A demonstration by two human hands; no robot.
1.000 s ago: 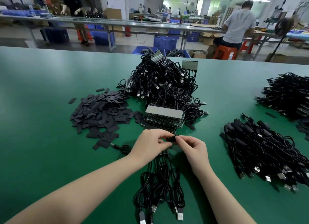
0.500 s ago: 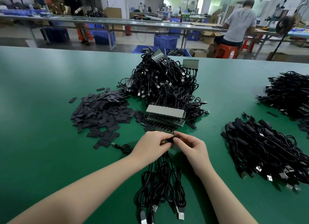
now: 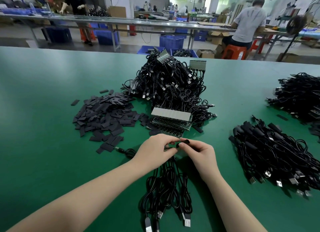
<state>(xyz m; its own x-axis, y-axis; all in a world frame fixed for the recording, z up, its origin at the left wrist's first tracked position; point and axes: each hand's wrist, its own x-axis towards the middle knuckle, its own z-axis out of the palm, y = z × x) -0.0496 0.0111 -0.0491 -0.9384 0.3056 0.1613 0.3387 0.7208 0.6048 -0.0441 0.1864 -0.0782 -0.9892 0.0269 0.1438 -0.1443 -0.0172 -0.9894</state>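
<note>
My left hand (image 3: 156, 149) and my right hand (image 3: 199, 152) meet over the green table (image 3: 43, 145), near its front middle. The right hand pinches a short black sleeve piece (image 3: 183, 142) between thumb and fingers. The left hand's curled fingers hold the end of a small green circuit board strip (image 3: 167, 149), mostly hidden under them. Black USB cables (image 3: 166, 195) run from that strip toward me, their plugs lying near the table's front edge.
A pile of flat black sleeve pieces (image 3: 105, 115) lies left. A big heap of cabled boards (image 3: 171, 88) sits behind the hands, stacked boards (image 3: 170, 118) before it. Cable piles lie right (image 3: 277, 155) and far right (image 3: 301, 96). People work at benches behind.
The hands stayed together in the same place. The black sleeve piece now stands out more above my right fingers, and the fingers of both hands have shifted slightly.
</note>
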